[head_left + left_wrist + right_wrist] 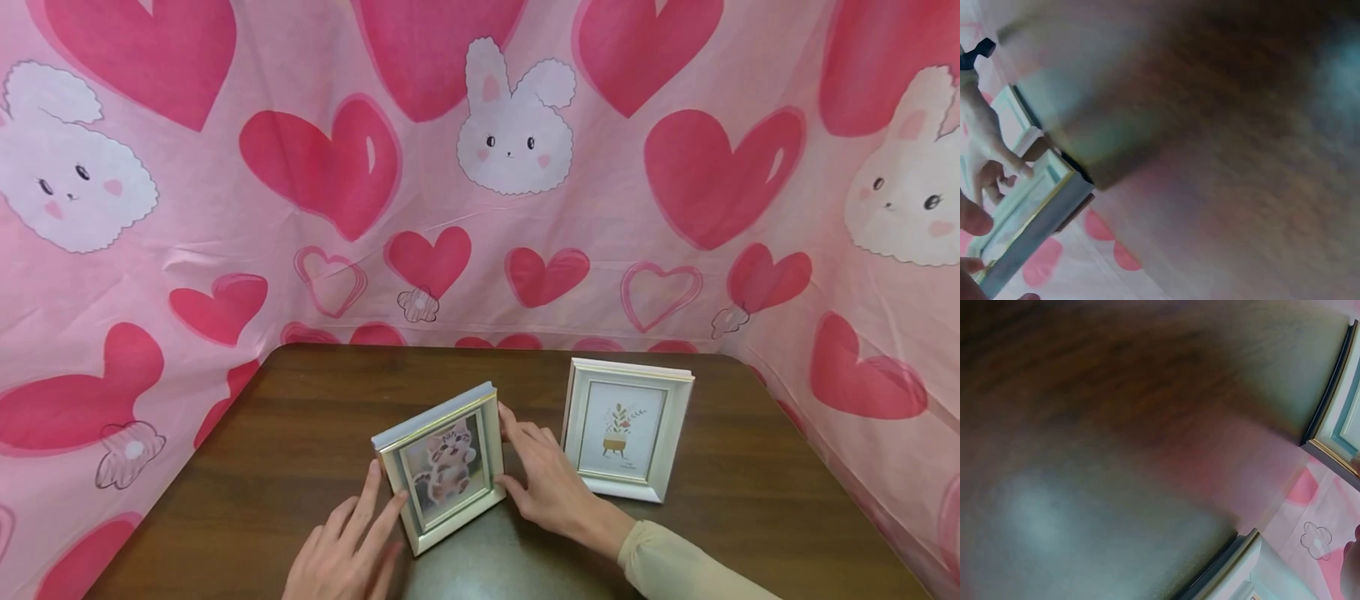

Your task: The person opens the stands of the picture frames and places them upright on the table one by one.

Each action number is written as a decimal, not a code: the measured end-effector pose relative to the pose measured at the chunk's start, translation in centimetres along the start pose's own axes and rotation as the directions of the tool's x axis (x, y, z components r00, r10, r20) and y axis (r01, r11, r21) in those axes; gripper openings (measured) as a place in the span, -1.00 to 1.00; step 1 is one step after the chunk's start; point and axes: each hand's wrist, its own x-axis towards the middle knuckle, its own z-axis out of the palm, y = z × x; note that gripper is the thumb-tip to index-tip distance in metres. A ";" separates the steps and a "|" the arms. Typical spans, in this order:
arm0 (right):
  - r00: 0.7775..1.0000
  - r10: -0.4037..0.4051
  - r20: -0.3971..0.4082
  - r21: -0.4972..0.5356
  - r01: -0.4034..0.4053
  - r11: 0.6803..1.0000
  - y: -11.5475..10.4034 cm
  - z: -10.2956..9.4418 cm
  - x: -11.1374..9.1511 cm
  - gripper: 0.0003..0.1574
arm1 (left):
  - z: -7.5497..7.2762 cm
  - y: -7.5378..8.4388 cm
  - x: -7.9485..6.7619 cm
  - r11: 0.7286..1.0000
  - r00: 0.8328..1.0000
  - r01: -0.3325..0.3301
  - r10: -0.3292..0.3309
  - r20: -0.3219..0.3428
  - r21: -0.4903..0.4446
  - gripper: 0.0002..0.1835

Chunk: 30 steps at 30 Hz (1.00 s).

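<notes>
A cream picture frame [453, 467] with a kitten picture stands turned at an angle on the brown table, between the two hands. My left hand [347, 537] holds its left side, with a fingertip on the front border. On the opposite side, my right hand [553, 483] grips the edge, thumb low at the front and fingers higher up. The left wrist view shows the kitten frame [1038, 222] edge-on beside the left fingers, with the right hand [988, 140] across from them. Part of the right hand [1350, 569] shows at the right wrist view's edge.
A second cream picture frame [624, 429] with a potted plant picture stands upright just right of the right hand. The wooden table [300, 417] is enclosed by a pink cloth [502, 217] printed with hearts and rabbits. Much of both wrist views is blurred.
</notes>
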 end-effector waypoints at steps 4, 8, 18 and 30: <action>1.000 -0.010 -0.006 -0.006 0.010 1.000 0.2 0.0 -0.1 0.45 | -0.1 0.4 0.1 1.000 1.000 -0.018 0.018 -0.018 0.010 -0.41; 1.000 -0.019 -0.010 -0.016 0.019 1.000 0.4 0.1 -0.1 0.43 | -0.2 0.5 0.1 1.000 0.999 -0.026 0.026 -0.036 0.013 -0.41; 1.000 -0.023 -0.002 -0.013 0.023 1.000 0.4 0.2 0.0 0.41 | -0.2 0.6 -0.1 1.000 0.999 -0.018 0.018 -0.040 0.007 -0.43; 1.000 -0.016 0.009 -0.003 0.017 1.000 0.4 0.2 0.1 0.41 | -0.5 0.8 -0.1 1.000 1.000 -0.020 0.019 -0.017 -0.012 -0.39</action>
